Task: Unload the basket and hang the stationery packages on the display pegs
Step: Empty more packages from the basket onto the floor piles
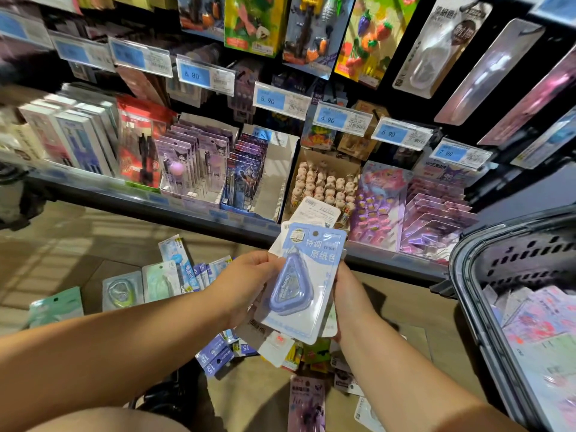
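1. The correction tape package (304,285) sits between the left hand (246,282) and the right hand (349,294).
2. Behind it runs the shelf (187,210), with price tags (268,99) above.
3. The basket (467,275) stands at the right, with stationery packages (542,322) in it.
4. Loose packages (156,282) lie on the floor (62,244), left of and below the hands.

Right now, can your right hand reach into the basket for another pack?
Probably, as far as reach goes: the basket sits open beside that arm, with nothing between. But the right hand is holding the blue pack with the left hand, so it must let go first.
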`<state>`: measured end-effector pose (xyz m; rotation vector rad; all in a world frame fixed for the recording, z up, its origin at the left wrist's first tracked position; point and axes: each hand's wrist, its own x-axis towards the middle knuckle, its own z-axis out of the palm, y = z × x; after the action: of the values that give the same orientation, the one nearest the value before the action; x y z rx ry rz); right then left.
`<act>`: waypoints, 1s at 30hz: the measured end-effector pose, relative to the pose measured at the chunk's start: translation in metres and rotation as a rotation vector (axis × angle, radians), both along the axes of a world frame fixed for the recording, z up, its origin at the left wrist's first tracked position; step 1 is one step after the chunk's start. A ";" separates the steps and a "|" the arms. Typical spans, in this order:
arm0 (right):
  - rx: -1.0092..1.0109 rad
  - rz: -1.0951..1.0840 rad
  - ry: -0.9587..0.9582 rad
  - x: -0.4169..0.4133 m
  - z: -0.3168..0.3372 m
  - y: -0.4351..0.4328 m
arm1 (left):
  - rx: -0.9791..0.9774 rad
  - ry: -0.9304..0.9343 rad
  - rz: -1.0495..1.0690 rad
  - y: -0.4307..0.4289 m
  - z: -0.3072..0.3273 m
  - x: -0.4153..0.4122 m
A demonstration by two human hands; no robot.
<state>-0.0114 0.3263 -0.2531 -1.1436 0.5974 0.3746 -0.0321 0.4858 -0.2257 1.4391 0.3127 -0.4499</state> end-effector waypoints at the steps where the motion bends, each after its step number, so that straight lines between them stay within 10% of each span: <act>1: -0.014 -0.004 -0.003 0.001 0.001 -0.002 | -0.006 -0.002 -0.001 0.000 0.001 0.000; 30: -0.028 -0.124 -0.221 -0.013 0.027 0.002 | -0.122 -0.055 0.090 0.009 -0.001 0.003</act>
<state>-0.0240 0.3281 -0.2259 -1.1505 0.4767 0.1317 -0.0289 0.4943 -0.2266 1.3103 0.2995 -0.3492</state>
